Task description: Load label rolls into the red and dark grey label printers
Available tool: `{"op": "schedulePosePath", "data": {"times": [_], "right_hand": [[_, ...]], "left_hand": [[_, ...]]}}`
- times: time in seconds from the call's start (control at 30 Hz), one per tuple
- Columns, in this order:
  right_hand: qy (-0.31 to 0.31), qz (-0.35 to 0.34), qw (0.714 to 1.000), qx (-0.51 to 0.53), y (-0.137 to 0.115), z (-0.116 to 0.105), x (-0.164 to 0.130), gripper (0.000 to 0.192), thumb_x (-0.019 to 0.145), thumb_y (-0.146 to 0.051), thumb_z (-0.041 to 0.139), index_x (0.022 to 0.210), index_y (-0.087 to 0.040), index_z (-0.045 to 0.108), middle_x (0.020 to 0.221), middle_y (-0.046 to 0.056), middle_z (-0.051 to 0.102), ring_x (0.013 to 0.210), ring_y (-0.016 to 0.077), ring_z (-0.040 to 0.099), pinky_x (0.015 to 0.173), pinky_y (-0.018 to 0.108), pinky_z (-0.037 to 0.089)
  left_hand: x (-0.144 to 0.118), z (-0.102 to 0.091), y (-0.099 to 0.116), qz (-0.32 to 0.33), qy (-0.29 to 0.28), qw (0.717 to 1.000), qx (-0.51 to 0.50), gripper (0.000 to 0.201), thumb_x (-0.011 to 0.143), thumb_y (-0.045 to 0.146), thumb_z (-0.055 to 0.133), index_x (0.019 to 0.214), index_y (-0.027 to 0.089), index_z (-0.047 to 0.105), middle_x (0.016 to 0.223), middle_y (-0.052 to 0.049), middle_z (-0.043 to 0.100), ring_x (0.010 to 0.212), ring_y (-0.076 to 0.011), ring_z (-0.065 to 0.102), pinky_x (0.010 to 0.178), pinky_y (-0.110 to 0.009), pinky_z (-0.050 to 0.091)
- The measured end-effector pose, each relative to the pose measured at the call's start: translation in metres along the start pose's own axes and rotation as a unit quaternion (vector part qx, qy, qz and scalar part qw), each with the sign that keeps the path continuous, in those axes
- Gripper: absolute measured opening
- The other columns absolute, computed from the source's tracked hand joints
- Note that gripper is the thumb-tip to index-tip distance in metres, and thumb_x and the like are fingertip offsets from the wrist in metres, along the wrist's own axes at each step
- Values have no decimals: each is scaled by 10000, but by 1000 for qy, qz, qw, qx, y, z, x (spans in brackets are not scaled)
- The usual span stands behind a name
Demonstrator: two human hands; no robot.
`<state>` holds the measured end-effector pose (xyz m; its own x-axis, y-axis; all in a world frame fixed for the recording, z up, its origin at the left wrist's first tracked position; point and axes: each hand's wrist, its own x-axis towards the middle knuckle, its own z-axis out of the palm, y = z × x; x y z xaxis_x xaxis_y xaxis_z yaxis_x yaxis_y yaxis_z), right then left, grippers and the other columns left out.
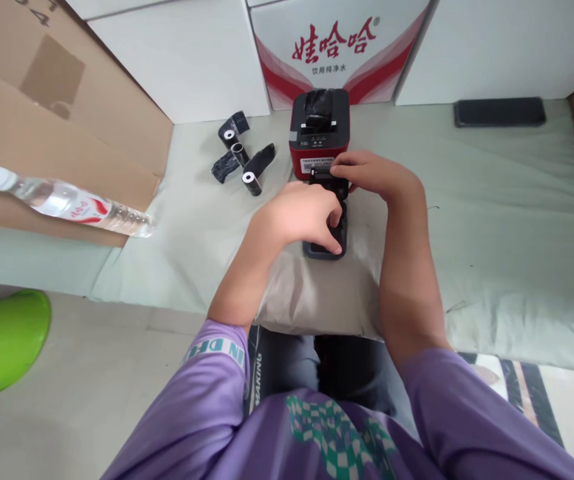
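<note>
A small black portable printer (319, 253) lies on the cloth in front of me, its lid (321, 175) flipped up towards the back. My left hand (303, 212) arches over its body, with the thumb at the near right edge and curled fingers over the middle, which they partly hide. My right hand (367, 173) pinches the raised lid from the right. Just behind stands a red and black desktop printer (319, 137) with a white label on its front and black film on top. What lies inside the portable printer is mostly covered by my left hand.
Several small rolls with black wrapping (244, 160) lie left of the printers. A water bottle (81, 205) rests further left by a cardboard carton (67, 120). A dark flat phone-like object (499, 112) lies back right. White boxes (191, 60) line the back; a green stool (9, 340) stands on the floor.
</note>
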<state>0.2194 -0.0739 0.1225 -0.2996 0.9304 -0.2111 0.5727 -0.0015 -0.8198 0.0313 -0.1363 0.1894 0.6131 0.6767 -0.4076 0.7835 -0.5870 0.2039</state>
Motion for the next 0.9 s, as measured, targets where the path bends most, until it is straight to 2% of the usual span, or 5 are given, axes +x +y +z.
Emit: {"op": "schedulePosePath", "data": {"times": [0.1, 0.27, 0.43, 0.7, 0.9], "right_hand": [[-5, 7, 1000, -10, 0, -1, 0, 178, 950, -408, 679, 974, -247, 751, 1057, 50, 751, 994, 241, 672, 755, 337, 560], [-7, 4, 1000, -15, 0, -2, -1, 174, 949, -429, 704, 958, -259, 740, 1064, 53, 749, 1023, 259, 663, 787, 352, 567], [-12, 1, 1000, -13, -4, -4, -6, 135, 929, -382, 757, 946, -248, 750, 1047, 69, 744, 1064, 286, 663, 859, 402, 576], [-55, -6, 998, -36, -14, -10, -17, 106, 883, -325, 834, 933, -246, 782, 1032, 63, 761, 1032, 275, 687, 880, 412, 563], [-78, 4, 996, -37, -15, -8, -16, 133, 887, -333, 839, 816, -225, 809, 870, 57, 757, 973, 265, 721, 846, 393, 568]], "left_hand": [[-9, -1, 6, -2, 16, 1000, 14, 472, 799, 625, 829, 1138, 296, 846, 1145, 13, 851, 1065, -241, 749, 1017, -340, 485], [-16, -6, 13, -52, 19, 998, 29, 167, 876, 278, 747, 994, 279, 865, 987, -28, 833, 1051, -271, 743, 964, -361, 489], [-20, -9, 10, -50, 47, 998, 12, 197, 901, 199, 678, 930, 277, 857, 850, -61, 779, 1051, -307, 733, 927, -398, 483], [-30, -8, 9, -22, 54, 998, -3, 203, 939, 246, 664, 951, 288, 862, 901, -50, 795, 1026, -280, 728, 896, -377, 480], [-33, -16, -1, -53, 86, 994, -46, 342, 1008, 535, 650, 980, 264, 858, 902, -49, 786, 1002, -262, 732, 879, -358, 480]]}}
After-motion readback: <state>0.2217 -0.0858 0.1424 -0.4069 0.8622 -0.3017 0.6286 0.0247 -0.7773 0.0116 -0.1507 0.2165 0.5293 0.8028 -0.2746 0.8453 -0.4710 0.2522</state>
